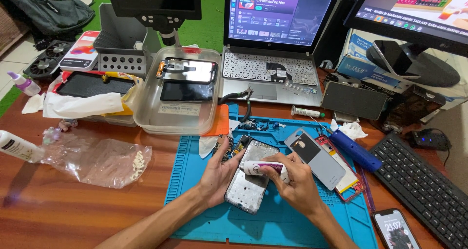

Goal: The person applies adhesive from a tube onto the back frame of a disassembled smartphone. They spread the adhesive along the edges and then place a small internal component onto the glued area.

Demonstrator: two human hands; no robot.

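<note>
Both hands are busy over the blue silicone mat. The left hand is cupped around the left edge of a stripped phone frame, fingers closed on it so it sits slightly tilted on the mat. The right hand is wrapped around a small white glue tube with a purple band, nozzle pointing left across the upper part of the frame, tip at or just above the metal, can't tell which.

Looks to me like adhesive going onto the frame. If so, what I'd say: keep that left hand firm so the frame doesn't rock, squeeze the tube gently and drag a thin, even line along the edge rather than blobbing it. Too much and it'll ooze inward onto the board bits at the top of the frame.

Just right of the hands lies a grey back cover, with a red-edged phone part under it and a blue handled tool beside that. Another phone with a lit screen sits at the mat's bottom right corner. A clear plastic tub with screens in it stands further back on the table, next to the laptop.
</note>
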